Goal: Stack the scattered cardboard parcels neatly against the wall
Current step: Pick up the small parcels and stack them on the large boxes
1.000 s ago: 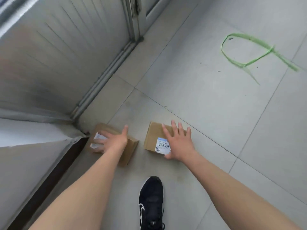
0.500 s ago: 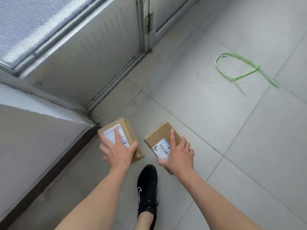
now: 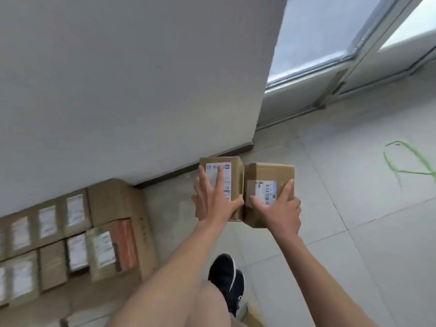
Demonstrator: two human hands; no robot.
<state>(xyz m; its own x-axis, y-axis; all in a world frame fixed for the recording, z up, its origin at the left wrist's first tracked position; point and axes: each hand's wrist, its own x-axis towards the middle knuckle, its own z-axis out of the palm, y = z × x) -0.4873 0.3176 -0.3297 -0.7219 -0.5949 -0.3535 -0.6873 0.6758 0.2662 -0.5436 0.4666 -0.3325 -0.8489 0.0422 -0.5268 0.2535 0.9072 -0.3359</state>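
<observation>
Pale grey wall (image 3: 118, 79) fills the upper left, its dark skirting running down toward a blurred stack of brown cardboard parcels with white labels (image 3: 70, 234) packed against it on the tiled floor (image 3: 354, 232). That stack lies down and to the left of both hands, so the left hand (image 3: 213, 204) is the nearer one, and I'd judge the coming carry swings leftward. It has its fingers spread over the top of a small brown cardboard box with a white shipping label (image 3: 232, 182), thumb hooked round the near edge, long axis pointing away toward the wall. Right hand (image 3: 280, 208) clamps a second small brown box bearing a barcode label (image 3: 269, 182), touching the first. Both are held clear of the floor. Barcode shows; the print is too small to read. Green plastic strap (image 3: 410, 161) lies off right.
</observation>
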